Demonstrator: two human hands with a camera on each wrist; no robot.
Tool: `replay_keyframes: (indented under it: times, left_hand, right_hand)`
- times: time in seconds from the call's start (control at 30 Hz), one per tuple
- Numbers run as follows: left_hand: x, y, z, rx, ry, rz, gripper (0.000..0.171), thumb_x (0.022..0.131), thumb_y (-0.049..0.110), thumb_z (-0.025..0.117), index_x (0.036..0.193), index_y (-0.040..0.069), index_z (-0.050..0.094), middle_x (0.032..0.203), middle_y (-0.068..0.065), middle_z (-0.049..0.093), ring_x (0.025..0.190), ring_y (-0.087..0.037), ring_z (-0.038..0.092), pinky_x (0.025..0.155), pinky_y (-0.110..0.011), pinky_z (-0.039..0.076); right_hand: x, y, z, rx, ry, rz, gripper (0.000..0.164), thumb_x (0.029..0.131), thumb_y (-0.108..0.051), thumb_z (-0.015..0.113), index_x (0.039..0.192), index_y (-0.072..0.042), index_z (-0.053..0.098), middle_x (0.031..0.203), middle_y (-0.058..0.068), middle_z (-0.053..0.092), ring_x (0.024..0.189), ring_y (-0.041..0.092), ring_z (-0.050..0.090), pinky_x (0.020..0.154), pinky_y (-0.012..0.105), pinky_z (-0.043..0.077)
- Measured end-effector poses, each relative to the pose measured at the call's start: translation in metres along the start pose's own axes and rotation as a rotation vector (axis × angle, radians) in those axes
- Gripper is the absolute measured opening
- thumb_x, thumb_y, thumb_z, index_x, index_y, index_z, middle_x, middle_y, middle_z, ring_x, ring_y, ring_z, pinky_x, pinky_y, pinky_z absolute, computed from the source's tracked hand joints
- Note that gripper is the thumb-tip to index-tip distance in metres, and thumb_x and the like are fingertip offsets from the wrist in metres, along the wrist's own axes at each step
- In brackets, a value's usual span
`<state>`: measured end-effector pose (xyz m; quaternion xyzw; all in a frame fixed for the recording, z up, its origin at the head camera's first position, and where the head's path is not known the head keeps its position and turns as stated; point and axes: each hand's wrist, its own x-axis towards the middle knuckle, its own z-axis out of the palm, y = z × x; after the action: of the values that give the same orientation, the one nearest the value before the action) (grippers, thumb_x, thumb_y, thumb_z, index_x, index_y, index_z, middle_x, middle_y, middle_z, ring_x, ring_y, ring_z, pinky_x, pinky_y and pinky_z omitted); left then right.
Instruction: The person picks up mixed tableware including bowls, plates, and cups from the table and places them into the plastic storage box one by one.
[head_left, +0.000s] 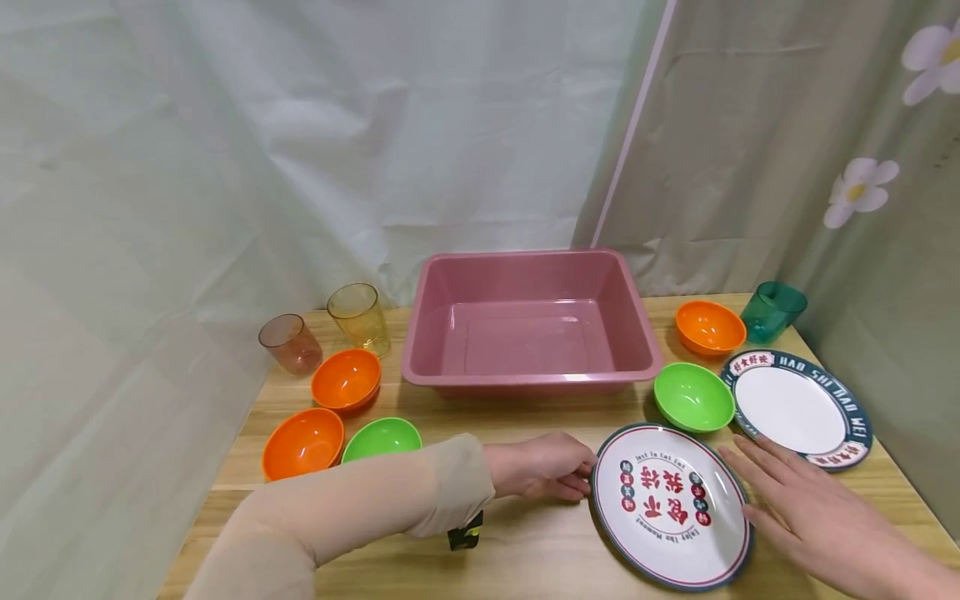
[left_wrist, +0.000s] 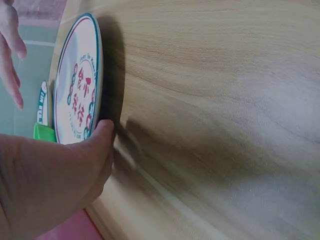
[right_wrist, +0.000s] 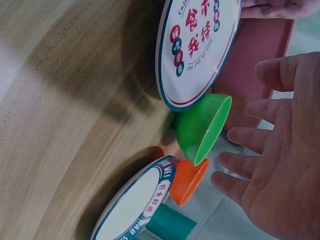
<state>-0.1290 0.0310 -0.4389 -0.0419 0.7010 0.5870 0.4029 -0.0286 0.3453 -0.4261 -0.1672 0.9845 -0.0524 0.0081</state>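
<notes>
A round white plate (head_left: 671, 504) with red characters and a dark rim is at the front right of the table. My left hand (head_left: 543, 468) holds its left rim with bent fingers; in the left wrist view the digit nearest the camera (left_wrist: 103, 131) is right at the rim, and the rest of the grip is hidden. At the plate's right side my right hand (head_left: 810, 508) has its fingers spread and extended, overlapping the rim in the head view. The right wrist view shows that right hand (right_wrist: 280, 145) holding nothing, apart from the plate (right_wrist: 195, 60).
A pink basin (head_left: 532, 379) stands at the back. A green bowl (head_left: 693, 398), an orange bowl (head_left: 710, 327), a teal cup (head_left: 772, 312) and a second plate (head_left: 787, 408) are at right. Left are orange bowls (head_left: 303, 443), a green bowl (head_left: 382, 437) and two cups (head_left: 360, 318).
</notes>
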Motion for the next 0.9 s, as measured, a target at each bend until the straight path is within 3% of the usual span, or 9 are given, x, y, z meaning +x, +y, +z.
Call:
replay_keyframes:
  times: [0.1, 0.13, 0.27, 0.47, 0.63, 0.77, 0.9]
  left_hand:
    - [0.004, -0.002, 0.002, -0.033, -0.004, -0.025, 0.011, 0.097, 0.006, 0.06, 0.101, -0.003, 0.063, 0.095, -0.014, 0.06, 0.071, -0.019, 0.059, 0.083, -0.038, 0.06]
    - [0.005, -0.003, 0.003, -0.044, -0.006, -0.03, 0.01, 0.097, 0.006, 0.06, 0.102, -0.003, 0.062, 0.095, -0.014, 0.059, 0.072, -0.02, 0.06, 0.082, -0.038, 0.06]
    - [0.011, -0.007, 0.006, -0.055, -0.003, -0.041, 0.009, 0.098, 0.005, 0.06, 0.1, -0.003, 0.063, 0.093, -0.014, 0.059, 0.07, -0.02, 0.061, 0.079, -0.037, 0.061]
    - [0.015, -0.011, 0.01, -0.007, 0.008, -0.035, 0.012, 0.102, 0.007, 0.06, 0.096, -0.001, 0.066, 0.078, -0.01, 0.063, 0.063, -0.018, 0.059, 0.072, -0.035, 0.062]
    - [0.016, -0.013, 0.009, 0.013, -0.002, -0.029, 0.012, 0.104, 0.005, 0.057, 0.104, -0.002, 0.067, 0.079, -0.011, 0.064, 0.067, -0.018, 0.06, 0.073, -0.036, 0.062]
    - [0.016, -0.015, 0.008, -0.01, 0.014, -0.013, 0.014, 0.104, 0.003, 0.055, 0.105, -0.004, 0.068, 0.081, -0.011, 0.064, 0.07, -0.018, 0.061, 0.076, -0.036, 0.061]
    - [0.014, -0.018, 0.008, -0.094, 0.023, 0.007, 0.018, 0.106, 0.007, 0.05, 0.104, -0.004, 0.064, 0.083, -0.011, 0.066, 0.074, -0.018, 0.064, 0.078, -0.038, 0.061]
  right_hand:
    - [0.001, 0.001, 0.001, -0.043, 0.059, -0.059, 0.073, 0.093, -0.041, 0.075, 0.157, -0.021, 0.045, 0.159, 0.014, 0.041, 0.145, 0.034, 0.035, 0.115, 0.014, -0.008]
    - [0.001, 0.001, 0.001, -0.053, 0.081, -0.078, 0.074, 0.091, -0.039, 0.076, 0.156, -0.021, 0.045, 0.159, 0.013, 0.041, 0.146, 0.031, 0.033, 0.108, 0.007, -0.012]
    - [0.003, 0.001, 0.002, -0.079, 0.124, -0.12, 0.075, 0.089, -0.038, 0.079, 0.155, -0.021, 0.047, 0.158, 0.013, 0.043, 0.149, 0.025, 0.028, 0.111, 0.009, -0.01]
    - [0.007, -0.002, 0.001, -0.065, 0.089, -0.09, 0.072, 0.093, -0.043, 0.074, 0.156, -0.022, 0.046, 0.158, 0.012, 0.043, 0.145, 0.032, 0.035, 0.109, 0.008, -0.012]
    - [0.01, -0.005, 0.0, -0.049, 0.103, -0.085, 0.07, 0.094, -0.045, 0.072, 0.154, -0.018, 0.049, 0.158, 0.012, 0.043, 0.145, 0.032, 0.035, 0.11, 0.009, -0.011]
    - [0.012, -0.007, -0.002, -0.034, 0.08, -0.068, 0.068, 0.097, -0.046, 0.069, 0.155, -0.018, 0.047, 0.159, 0.013, 0.042, 0.144, 0.035, 0.035, 0.109, 0.009, -0.013]
    - [0.013, -0.01, -0.003, -0.019, 0.049, -0.04, 0.068, 0.098, -0.049, 0.065, 0.156, -0.018, 0.046, 0.159, 0.013, 0.041, 0.144, 0.038, 0.035, 0.109, 0.01, -0.014]
